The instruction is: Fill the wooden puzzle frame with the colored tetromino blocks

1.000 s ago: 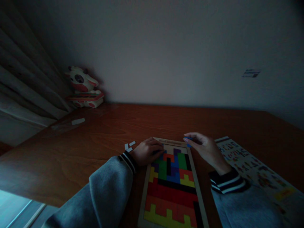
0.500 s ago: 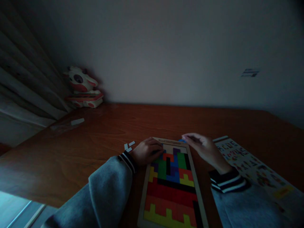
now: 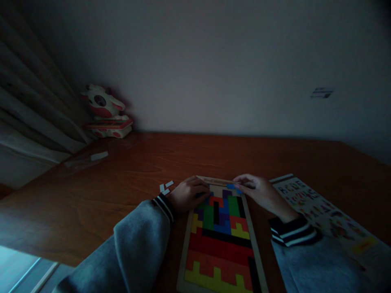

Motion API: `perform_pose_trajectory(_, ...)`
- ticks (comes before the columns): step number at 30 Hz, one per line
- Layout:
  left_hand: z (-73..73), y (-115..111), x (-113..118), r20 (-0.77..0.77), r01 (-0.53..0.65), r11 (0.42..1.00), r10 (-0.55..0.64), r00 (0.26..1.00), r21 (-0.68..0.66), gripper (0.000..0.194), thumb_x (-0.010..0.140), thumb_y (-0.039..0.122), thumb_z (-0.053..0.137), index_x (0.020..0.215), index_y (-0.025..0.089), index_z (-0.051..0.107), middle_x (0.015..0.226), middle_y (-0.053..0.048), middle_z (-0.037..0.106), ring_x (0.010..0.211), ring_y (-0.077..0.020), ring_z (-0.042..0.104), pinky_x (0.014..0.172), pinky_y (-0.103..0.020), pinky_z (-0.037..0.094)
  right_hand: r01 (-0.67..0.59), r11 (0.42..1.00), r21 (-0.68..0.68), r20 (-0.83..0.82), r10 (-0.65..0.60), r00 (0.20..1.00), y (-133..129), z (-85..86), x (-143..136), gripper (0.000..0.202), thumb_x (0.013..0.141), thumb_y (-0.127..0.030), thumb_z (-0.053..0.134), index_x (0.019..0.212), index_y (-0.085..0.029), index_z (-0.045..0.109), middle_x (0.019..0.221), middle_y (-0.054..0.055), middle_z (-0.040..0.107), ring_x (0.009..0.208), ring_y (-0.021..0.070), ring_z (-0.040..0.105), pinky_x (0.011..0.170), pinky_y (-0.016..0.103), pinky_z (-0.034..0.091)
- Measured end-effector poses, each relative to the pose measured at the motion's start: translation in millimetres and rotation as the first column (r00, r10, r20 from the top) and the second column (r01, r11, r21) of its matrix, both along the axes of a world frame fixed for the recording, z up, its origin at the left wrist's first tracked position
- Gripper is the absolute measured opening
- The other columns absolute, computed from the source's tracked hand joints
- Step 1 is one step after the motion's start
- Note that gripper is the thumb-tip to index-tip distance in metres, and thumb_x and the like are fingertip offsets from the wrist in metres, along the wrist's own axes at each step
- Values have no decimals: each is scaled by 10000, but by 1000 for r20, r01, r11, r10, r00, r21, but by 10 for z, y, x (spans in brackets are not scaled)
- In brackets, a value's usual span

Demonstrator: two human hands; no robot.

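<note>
A wooden block puzzle board (image 3: 182, 264) lies in front of me, mostly filled with coloured pieces in red, yellow, green, black and blue. My left hand (image 3: 191, 194) rests across its upper left edge, fingers loosely bent over the frame, hiding some pieces beneath. The fingertips of my left hand are close to a small bit of blue. My right hand (image 3: 258, 190) is at the board's upper right corner, pinching a blue puzzle piece (image 3: 231, 186) over the bare wooden area (image 3: 217, 190). Its fingers cover part of that piece.
Small white pieces (image 3: 165, 189) lie left of the board. A printed picture sheet (image 3: 324, 215) is on the right of the brown table (image 3: 122, 179). A cow-shaped toy (image 3: 106, 112) stands at the back left near the curtain (image 3: 33, 93). A wall rises behind.
My right hand has moved slightly left and down, bringing the blue piece from beyond the board's top edge onto its upper right corner. My left hand has stayed in place.
</note>
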State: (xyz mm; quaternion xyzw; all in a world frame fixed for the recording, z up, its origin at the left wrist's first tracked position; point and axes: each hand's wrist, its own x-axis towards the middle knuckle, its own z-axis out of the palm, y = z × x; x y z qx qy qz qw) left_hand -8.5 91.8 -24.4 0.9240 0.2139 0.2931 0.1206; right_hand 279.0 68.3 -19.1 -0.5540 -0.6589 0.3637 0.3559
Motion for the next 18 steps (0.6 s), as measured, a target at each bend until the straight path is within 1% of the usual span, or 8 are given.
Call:
perform_pose_trajectory(6,4,0,7,1,7,1000,-7,1000,-1,191,977,240,529,974,168,706,1026,-86,708,955,-187,639,883,-347,528,33,999,21,59,-34,998,7,-38,-19,232,823,-444,650,898,-233,711,894,42,758,853,227,712,804,401,550)
perform_pose_trajectory(14,11,-1,6,-2,9,1000,-9,1000,-2,181,973,240,539,967,166,704,1022,-85,708,965,-189,641,901,-353,522,31,998,57,54,-34,998,-5,-60,-73,206,816,-432,662,875,-243,717,860,41,763,815,228,714,750,384,564)
perform_pose_trajectory(18,12,1,2,-3,10,1000,-10,1000,-8,184,975,241,533,963,168,702,1024,-83,709,959,-188,643,899,-355,526,14,997,75,84,-20,996,-3,-91,-106,215,828,-445,651,879,-244,708,852,38,753,799,222,706,735,377,555)
